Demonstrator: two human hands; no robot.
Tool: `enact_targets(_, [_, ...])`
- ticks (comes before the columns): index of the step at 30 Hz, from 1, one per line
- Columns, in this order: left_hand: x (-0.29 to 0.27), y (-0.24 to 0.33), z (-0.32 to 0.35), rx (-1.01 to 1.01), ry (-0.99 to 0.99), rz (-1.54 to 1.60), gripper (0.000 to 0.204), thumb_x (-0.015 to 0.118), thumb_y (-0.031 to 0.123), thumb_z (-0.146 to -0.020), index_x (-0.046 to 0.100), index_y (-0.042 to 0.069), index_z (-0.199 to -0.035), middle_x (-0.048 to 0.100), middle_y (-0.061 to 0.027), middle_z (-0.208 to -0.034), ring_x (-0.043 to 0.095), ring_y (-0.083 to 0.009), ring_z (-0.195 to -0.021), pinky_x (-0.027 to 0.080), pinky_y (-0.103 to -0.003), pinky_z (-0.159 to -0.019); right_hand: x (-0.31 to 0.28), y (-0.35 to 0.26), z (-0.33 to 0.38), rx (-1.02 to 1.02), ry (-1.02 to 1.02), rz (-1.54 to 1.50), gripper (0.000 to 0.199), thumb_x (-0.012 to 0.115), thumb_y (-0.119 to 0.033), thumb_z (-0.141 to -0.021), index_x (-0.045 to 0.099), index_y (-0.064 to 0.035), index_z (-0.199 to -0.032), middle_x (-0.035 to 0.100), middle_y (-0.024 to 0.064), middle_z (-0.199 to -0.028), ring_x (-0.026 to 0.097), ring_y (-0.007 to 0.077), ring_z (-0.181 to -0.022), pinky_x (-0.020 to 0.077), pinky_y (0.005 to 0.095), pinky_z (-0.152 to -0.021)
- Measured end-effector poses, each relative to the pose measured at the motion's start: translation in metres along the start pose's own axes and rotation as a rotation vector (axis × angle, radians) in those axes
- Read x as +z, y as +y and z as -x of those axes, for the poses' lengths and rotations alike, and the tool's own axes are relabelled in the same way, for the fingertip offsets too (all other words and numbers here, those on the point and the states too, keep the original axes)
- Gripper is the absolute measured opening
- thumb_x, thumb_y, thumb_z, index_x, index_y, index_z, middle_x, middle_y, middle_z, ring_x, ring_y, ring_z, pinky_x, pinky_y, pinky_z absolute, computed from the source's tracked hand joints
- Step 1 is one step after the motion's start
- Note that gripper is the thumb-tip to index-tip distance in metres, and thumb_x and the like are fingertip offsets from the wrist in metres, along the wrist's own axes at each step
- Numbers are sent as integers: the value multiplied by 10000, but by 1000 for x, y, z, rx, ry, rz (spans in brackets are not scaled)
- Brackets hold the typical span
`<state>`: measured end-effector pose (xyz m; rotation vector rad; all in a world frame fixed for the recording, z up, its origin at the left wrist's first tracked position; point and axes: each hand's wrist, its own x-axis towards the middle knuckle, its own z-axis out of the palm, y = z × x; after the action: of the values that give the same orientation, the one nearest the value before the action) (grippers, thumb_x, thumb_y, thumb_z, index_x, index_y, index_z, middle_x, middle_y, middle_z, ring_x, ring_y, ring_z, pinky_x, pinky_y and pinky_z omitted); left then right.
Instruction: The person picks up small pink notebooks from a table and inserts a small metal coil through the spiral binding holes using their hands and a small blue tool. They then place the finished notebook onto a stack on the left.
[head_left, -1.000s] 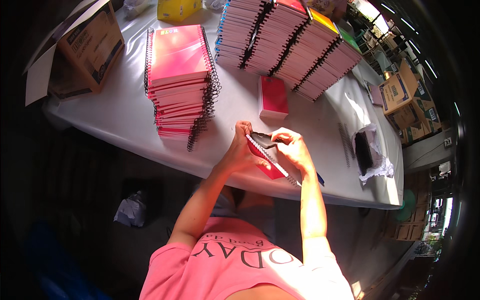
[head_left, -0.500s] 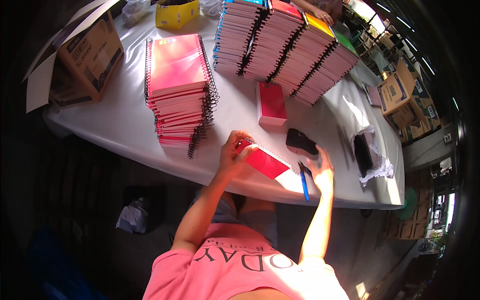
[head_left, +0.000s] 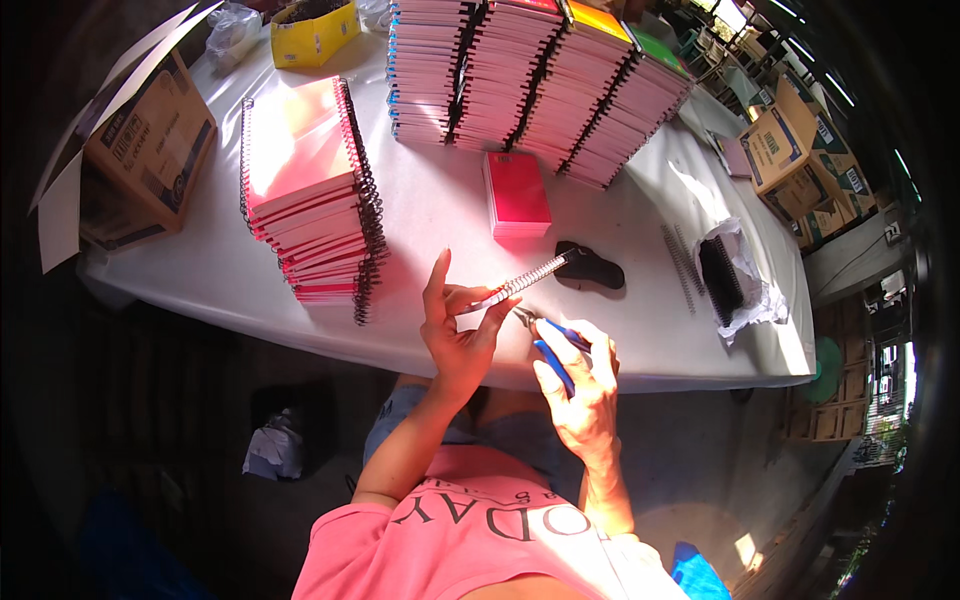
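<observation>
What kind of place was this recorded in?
Probably a small notebook-binding workshop: tall stacks of spiral notebooks fill the back of the table, a bundle of black coils lies to the right, and the right hand holds blue-handled pliers.

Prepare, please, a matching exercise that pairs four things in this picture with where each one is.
Things:
1. Pliers
2. Yellow box
3. Small spiral notebook
4. Small red-covered stack

Places:
A. In the left hand
B. On the table, between the tall notebook stacks and the hands
C. In the right hand
D. At the table's far side, left of the tall notebook stacks

Right pairs: 1-C, 2-D, 3-A, 4-B
</observation>
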<state>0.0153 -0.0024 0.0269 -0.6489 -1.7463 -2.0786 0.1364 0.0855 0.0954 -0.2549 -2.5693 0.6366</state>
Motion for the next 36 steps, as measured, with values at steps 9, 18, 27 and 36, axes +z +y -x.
enact_targets(9, [-1, -7, 1, 40, 20, 179, 755, 683, -123, -684, 356, -38, -1360, 657, -60, -859, 591, -138, -838, 485, -270, -775, 2, -5, -14, -27, -50, -53, 353, 640, -192, -833, 624, -162, -1184, 537, 125, -1083, 526, 269, -977, 385, 397, -885])
enact_targets(18, [6, -7, 4, 116, 49, 159, 566, 668, -118, -733, 474, -26, -1257, 633, -68, -883, 590, -128, -821, 496, -245, -751, 12, 20, -3, 650, -430, -1287, 457, 511, -263, -937, 424, -33, -1323, 585, 144, -1064, 608, 209, -925, 519, 358, -792])
enact_targets(27, [1, 6, -12, -399, 85, 456, 272, 623, 110, -896, 570, 1, -1139, 585, -35, -1034, 542, -62, -891, 452, -206, -767, 18, 120, 24, 628, -147, 439, 465, 515, -372, -918, 435, -217, -1349, 344, 150, -1389, 261, 338, -1342, 164, 660, -1023])
enact_targets(36, [-20, 56, -20, -340, -36, 729, 164, 552, 32, -881, 533, 13, -1042, 559, -97, -1052, 551, -137, -944, 443, -255, -838, 19, 28, -52, 456, 225, -1441, 472, 632, -91, -875, 419, -66, -1295, 584, 64, -1153, 621, 154, -968, 555, 275, -717])
